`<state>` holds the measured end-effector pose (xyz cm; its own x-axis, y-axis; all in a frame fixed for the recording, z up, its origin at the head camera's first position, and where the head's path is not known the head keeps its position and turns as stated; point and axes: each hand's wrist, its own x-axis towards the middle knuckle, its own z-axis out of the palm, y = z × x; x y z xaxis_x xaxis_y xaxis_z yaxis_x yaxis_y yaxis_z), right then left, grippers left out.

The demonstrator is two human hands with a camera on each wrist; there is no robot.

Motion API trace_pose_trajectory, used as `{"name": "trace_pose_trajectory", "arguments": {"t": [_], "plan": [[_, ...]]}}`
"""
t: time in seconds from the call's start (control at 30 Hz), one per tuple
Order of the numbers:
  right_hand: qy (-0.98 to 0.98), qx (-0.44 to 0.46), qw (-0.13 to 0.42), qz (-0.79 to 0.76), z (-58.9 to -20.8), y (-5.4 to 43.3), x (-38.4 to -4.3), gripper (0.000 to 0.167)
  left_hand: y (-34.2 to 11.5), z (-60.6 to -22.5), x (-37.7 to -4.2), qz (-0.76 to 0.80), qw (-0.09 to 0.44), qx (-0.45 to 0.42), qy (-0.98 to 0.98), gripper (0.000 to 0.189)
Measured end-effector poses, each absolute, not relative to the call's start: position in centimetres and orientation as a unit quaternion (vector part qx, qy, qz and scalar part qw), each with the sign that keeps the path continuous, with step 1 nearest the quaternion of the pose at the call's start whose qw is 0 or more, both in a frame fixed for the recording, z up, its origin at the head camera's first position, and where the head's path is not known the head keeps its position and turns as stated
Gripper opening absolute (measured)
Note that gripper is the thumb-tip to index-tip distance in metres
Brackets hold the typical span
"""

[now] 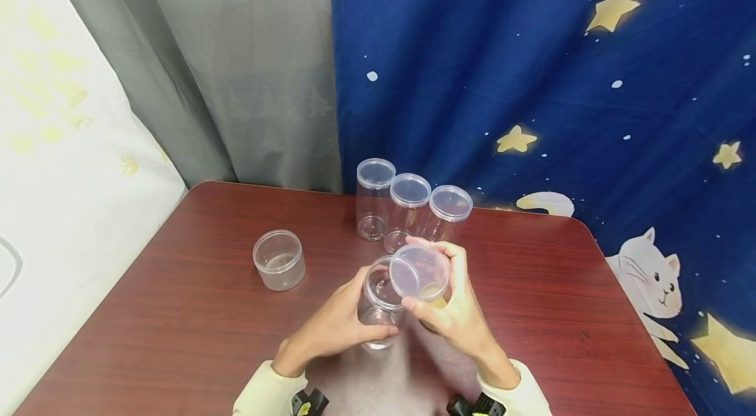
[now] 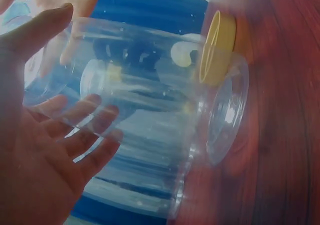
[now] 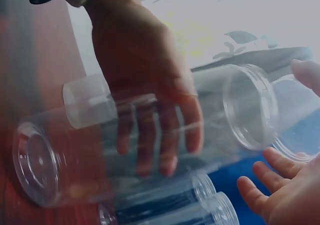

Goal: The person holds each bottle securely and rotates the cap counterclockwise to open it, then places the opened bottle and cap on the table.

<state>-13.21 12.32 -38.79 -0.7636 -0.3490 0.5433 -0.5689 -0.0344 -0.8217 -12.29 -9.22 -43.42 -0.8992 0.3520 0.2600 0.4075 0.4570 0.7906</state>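
My left hand (image 1: 339,324) grips a tall clear plastic jar (image 2: 145,135) around its side. The jar stands upright with its mouth uncovered. A round translucent lid (image 1: 419,270) is pinched by its edges in my right hand (image 1: 463,321), tilted beside and partly over the jar's rim (image 1: 386,304). In the right wrist view, the lid (image 3: 300,127) lies close to the jar's threaded mouth (image 3: 255,105); whether they touch, I cannot tell. Behind the lid a yellow round object (image 2: 218,50) sits on the table, mostly hidden in the head view.
Beyond my hands three lidded clear jars (image 1: 375,196) stand in a slanting row. A short clear container (image 1: 280,265) sits to the left on the red-brown table (image 1: 195,311). Grey and blue curtains (image 1: 449,75) hang behind the table's far edge.
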Motion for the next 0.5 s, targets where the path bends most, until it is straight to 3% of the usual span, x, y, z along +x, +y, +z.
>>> {"name": "trace_pose_trajectory", "arguments": {"t": [0.13,0.5], "plan": [[-0.691,0.32,0.081,0.643,-38.6,12.8,-13.6,0.074,-9.7,-43.6,-12.7,-0.47,0.048,-0.193,-0.86,0.091],[-0.724,0.276,0.066,0.629,-38.6,14.2,-14.7,0.074,-11.0,-43.3,-14.4,-0.444,0.163,-0.137,-0.87,0.093]]}}
